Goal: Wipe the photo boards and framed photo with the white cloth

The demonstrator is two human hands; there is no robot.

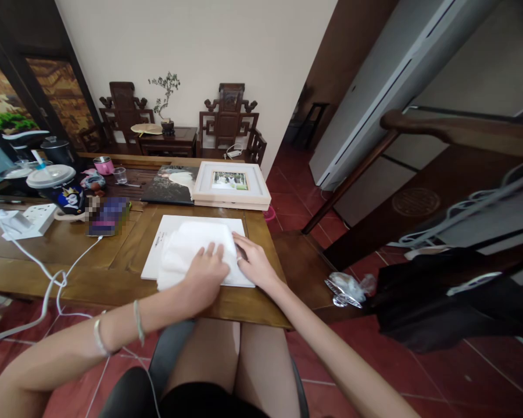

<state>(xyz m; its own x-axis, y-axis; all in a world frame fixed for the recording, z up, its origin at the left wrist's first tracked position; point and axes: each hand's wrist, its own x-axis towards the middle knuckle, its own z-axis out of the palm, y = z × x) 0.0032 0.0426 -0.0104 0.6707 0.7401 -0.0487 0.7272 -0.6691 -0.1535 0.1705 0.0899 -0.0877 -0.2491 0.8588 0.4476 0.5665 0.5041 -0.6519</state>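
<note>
A white, flat, book-like board (151, 264) with small dark print along its left side lies near the table's front edge. On top of it is a folded white cloth or tissue (187, 238), covering most of its face. My left hand (207, 273) rests on the cloth from above, fingers spread and pressing down. At the board's right edge lies my right hand (255, 261), its fingers stretched out beside the cloth and its thumb apart from them. Whether those fingertips touch the cloth or only the board, I cannot tell.
Behind the board stand a framed picture (230, 183) and a dark photo panel (168, 184). To the left are a phone (108, 216) on a cable, a lidded cup (63, 188), a power strip (35, 220) and a pink cup (103, 165). A wooden chair (418, 186) stands right.
</note>
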